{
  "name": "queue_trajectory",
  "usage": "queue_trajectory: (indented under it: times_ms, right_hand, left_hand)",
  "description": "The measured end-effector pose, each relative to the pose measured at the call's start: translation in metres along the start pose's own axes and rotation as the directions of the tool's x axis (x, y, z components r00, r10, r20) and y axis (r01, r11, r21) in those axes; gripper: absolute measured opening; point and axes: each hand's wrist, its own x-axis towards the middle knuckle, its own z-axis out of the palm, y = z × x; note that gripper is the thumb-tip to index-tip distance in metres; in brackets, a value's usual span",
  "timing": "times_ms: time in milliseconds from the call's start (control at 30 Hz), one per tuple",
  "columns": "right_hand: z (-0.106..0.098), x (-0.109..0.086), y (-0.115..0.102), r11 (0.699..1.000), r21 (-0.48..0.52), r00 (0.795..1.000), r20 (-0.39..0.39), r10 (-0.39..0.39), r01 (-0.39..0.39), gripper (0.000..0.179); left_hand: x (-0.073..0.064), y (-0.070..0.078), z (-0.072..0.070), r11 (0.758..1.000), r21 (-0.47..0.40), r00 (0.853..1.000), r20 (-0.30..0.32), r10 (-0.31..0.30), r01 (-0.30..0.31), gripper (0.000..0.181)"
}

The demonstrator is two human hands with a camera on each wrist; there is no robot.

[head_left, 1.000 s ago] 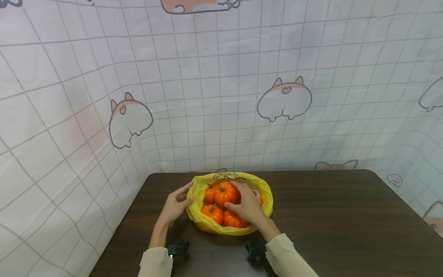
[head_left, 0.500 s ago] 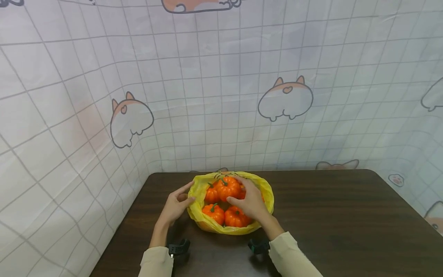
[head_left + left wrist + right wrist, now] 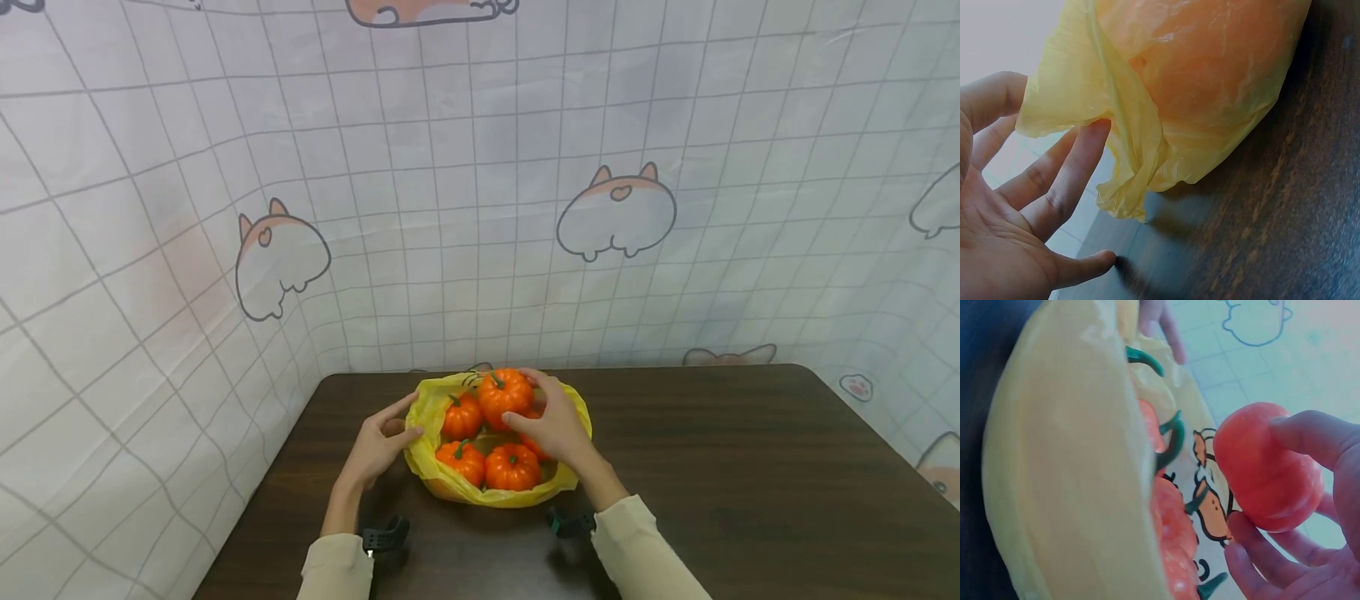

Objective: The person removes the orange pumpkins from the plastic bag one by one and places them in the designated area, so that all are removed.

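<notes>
A yellow plastic bag (image 3: pixel 498 499) sits at the far middle of the table, its mouth rolled wide. Inside lie several small orange pumpkins (image 3: pixel 513 467) with green stems. My left hand (image 3: pixel 380 446) pinches the bag's left rim; in the left wrist view, the thin yellow film (image 3: pixel 1060 94) passes between thumb and fingers, and the little finger stands out apart. My right hand (image 3: pixel 557 423) holds one pumpkin (image 3: pixel 506 399) between thumb and fingertips, raised over the bag's back part. The right wrist view shows this pumpkin (image 3: pixel 1266 469) above the others, beside the bag's printed inner wall (image 3: pixel 1210 512).
The dark wooden table (image 3: pixel 712 483) stretches away to the right of the bag. Behind it hangs a white gridded cloth (image 3: pixel 480 208) with corgi drawings, which also closes the left side. A black strap (image 3: pixel 386 536) is on the left wrist.
The right hand has raised the pumpkin out from among the others and moved it slightly to the right and up. The left hand has kept its place on the rim.
</notes>
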Motion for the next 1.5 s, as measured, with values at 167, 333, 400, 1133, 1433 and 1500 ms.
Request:
queue_trajectory:
  times_ms: [167, 333, 400, 1133, 1433, 1500]
  right_hand:
    - [-0.007, 0.001, -0.001, 0.999, 0.033, 1.000, 0.014, 0.005, -0.005, 0.070]
    - [-0.014, 0.001, 0.000, 0.998, 0.057, 1.000, 0.025, 0.010, -0.011, 0.071]
    - [-0.017, 0.001, 0.000, 0.998, 0.064, 1.000, 0.028, 0.014, -0.016, 0.071]
    - [-0.060, 0.006, 0.016, 0.997, 0.036, 0.997, -0.004, 0.072, -0.071, 0.078]
    - [-0.078, 0.008, 0.025, 0.995, 0.057, 0.996, -0.045, 0.083, -0.080, 0.080]
    - [-0.081, 0.009, 0.028, 0.995, 0.062, 0.994, -0.064, 0.084, -0.080, 0.081]
  left_hand:
    - [-0.001, 0.000, 0.000, 1.000, 0.010, 1.000, 0.001, -0.001, 0.001, 0.061]
    - [-0.001, 0.000, 0.000, 1.000, 0.000, 1.000, -0.002, -0.002, 0.002, 0.061]
    - [-0.001, 0.001, 0.000, 1.000, -0.009, 1.000, -0.013, -0.008, 0.008, 0.059]
    - [-0.001, 0.001, -0.001, 1.000, 0.000, 1.000, -0.028, 0.000, 0.000, 0.058]
    - [-0.003, 0.005, 0.002, 1.000, -0.003, 1.000, -0.028, -0.007, 0.007, 0.059]
    - [-0.003, 0.006, 0.002, 1.000, -0.001, 0.999, -0.031, -0.008, 0.008, 0.059]
